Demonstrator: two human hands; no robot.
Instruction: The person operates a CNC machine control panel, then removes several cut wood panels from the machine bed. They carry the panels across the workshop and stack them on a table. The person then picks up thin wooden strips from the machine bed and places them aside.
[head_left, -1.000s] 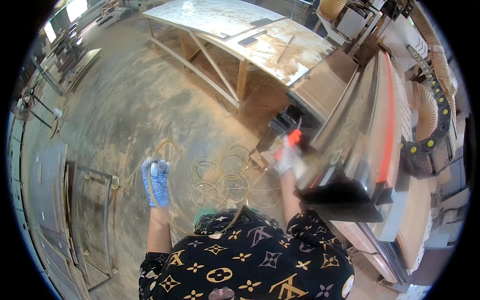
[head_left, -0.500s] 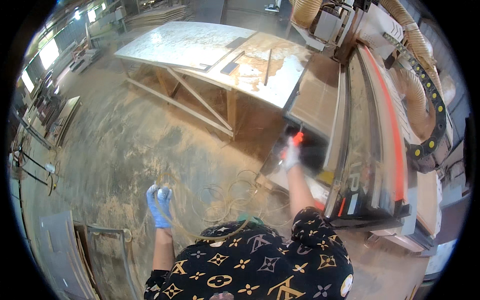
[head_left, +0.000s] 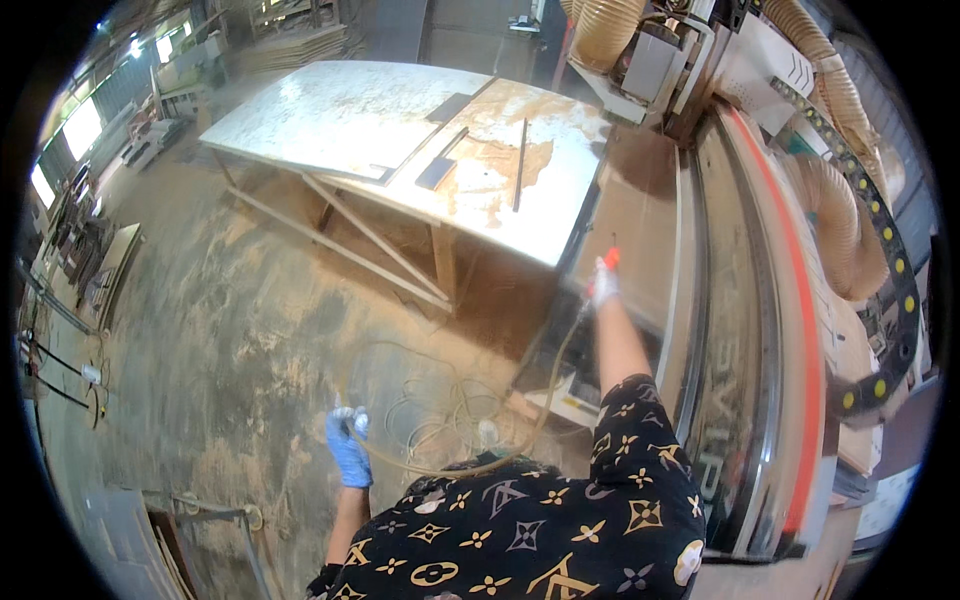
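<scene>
My right hand [head_left: 604, 288], in a light glove, is stretched forward and closed around an orange-red air blow gun [head_left: 612, 257]. Its thin nozzle points away from me, above the brown panel [head_left: 632, 215] on the machine bed. From the gun a clear yellowish air hose [head_left: 400, 466] loops back past my chest. Lower left, my left hand [head_left: 349, 450], in a blue glove with a pale palm, is closed on that hose. More of the hose lies in loose coils [head_left: 440, 415] on the dusty floor between my arms.
A large white-topped table [head_left: 340, 110] with sawdust and dark strips stands ahead. Along my right runs a long machine rail [head_left: 745, 330] with a red stripe, ribbed ducts [head_left: 835, 215] and a cable chain [head_left: 890, 260]. Sheets [head_left: 130, 540] lean at lower left.
My right hand has moved forward with the blow gun, from the dark gap to over the brown panel. My left hand sits slightly lower and further right. The whole view has shifted.
</scene>
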